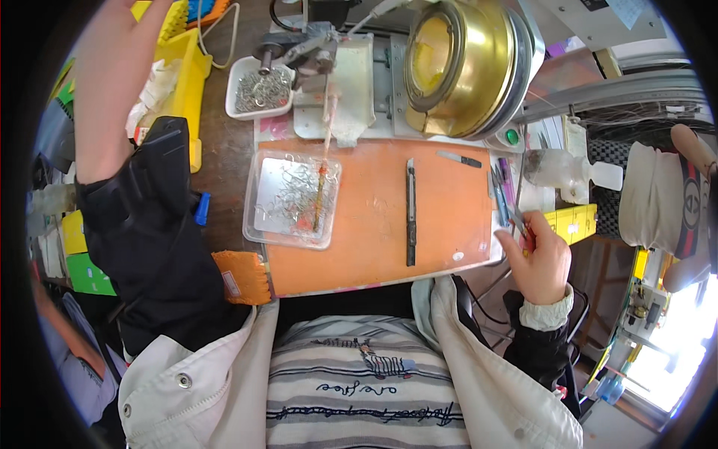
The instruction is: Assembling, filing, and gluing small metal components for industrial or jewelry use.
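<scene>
Here's my right hand (541, 258) at the right of the frame, fingers closed on a steel tool (517, 220) beside the mat (366, 247); my left hand (138, 15), upper left, is cut off, so I can't tell its grip. Loose metal bits (295, 191) lie in the tray (288, 241) left of centre: plenty left, I'd judge, but how much is done doesn't show.

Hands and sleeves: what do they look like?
The right hand is bare, as is what shows of the left hand. The left sleeve is black, loose and wide at its end; the right sleeve is black with a pale, gathered cuff.
</scene>
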### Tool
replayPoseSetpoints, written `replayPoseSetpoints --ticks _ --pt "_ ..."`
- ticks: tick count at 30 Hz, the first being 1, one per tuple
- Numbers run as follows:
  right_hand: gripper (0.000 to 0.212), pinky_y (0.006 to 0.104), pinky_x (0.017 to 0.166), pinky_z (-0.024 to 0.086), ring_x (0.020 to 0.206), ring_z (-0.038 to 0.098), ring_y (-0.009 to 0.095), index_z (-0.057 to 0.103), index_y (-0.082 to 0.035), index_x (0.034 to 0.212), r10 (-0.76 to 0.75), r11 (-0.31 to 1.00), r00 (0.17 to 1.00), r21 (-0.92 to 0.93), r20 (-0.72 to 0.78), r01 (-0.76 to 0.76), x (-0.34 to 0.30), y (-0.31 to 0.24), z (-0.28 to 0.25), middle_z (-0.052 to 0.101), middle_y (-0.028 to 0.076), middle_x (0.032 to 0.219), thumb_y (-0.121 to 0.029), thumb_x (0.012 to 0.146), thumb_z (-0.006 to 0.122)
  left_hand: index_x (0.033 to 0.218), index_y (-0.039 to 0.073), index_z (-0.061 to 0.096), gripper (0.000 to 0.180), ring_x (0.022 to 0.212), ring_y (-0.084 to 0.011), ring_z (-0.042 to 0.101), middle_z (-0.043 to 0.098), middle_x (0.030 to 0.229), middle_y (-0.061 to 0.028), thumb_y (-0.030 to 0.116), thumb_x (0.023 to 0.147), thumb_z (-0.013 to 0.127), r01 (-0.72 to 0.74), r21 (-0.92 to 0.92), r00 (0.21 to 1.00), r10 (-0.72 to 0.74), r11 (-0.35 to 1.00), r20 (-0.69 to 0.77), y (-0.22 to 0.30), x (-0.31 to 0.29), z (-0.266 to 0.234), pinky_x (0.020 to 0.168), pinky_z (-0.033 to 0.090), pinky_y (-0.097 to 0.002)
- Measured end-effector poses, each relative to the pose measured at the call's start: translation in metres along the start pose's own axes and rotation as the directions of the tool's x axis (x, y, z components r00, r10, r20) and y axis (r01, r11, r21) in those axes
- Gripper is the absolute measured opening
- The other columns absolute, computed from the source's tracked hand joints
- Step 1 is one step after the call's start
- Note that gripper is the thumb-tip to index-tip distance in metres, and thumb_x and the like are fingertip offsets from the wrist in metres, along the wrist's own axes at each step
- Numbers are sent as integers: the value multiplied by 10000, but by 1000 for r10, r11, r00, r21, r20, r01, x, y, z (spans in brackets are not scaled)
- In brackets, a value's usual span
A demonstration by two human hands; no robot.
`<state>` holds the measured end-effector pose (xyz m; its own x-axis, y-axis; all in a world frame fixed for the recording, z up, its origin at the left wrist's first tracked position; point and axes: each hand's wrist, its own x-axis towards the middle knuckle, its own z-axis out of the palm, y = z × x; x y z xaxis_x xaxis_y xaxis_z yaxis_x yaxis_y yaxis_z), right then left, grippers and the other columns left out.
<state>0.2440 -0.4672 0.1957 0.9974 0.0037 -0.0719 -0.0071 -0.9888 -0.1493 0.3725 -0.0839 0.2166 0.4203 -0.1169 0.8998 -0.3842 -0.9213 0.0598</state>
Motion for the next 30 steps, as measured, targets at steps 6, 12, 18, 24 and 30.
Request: replayPoseSetpoints --ticks 6,12,18,24,30 --pt "283 321 512 423 529 537 222 615 -33 906 27 992 987 123 -158 -7 -16 17 6 534 95 615 -205 768 792 1024 -48 666 396 693 -114 645 688 831 -112 -160 743 410 312 -834 929 -328 455 169 -154 -41 24 640 494 -215" --pt "238 268 487 334 503 406 132 603 -11 876 -61 966 987 242 -150 97 -14 -14 -6 453 40 587 -94 744 783 872 24 644 267 732 -80 491 563 733 23 271 945 574 588 -165 746 -452 792 490 -98 -11 -32 681 354 -218" --pt "615 237 522 281 550 373 67 637 46 952 -433 504 884 860 177 75 19 -72 -10 448 -23 635 -549 953 480 942 23 695 194 868 -160 603 647 855 -44 182 833 716 293 -215 879 -174 932 444 -39 -11 -10 800 443 -296" --pt "597 244 483 223 512 260 55 581 15 975 -628 25 696 903 347 -428 49 -143 18 342 -54 589 -523 1021 327 965 36 725 261 935 -261 608 656 910 -85 135 731 786 163 -515 821 174 842 544 -8 -17 7 833 468 -343" --pt "525 225 428 202 471 213 60 537 -25 948 -633 -514 726 556 268 -653 60 -166 47 255 -58 575 -470 1056 281 808 19 714 140 864 -227 594 647 869 -71 92 711 784 246 -543 830 115 803 545 -6 -12 8 768 462 -334"
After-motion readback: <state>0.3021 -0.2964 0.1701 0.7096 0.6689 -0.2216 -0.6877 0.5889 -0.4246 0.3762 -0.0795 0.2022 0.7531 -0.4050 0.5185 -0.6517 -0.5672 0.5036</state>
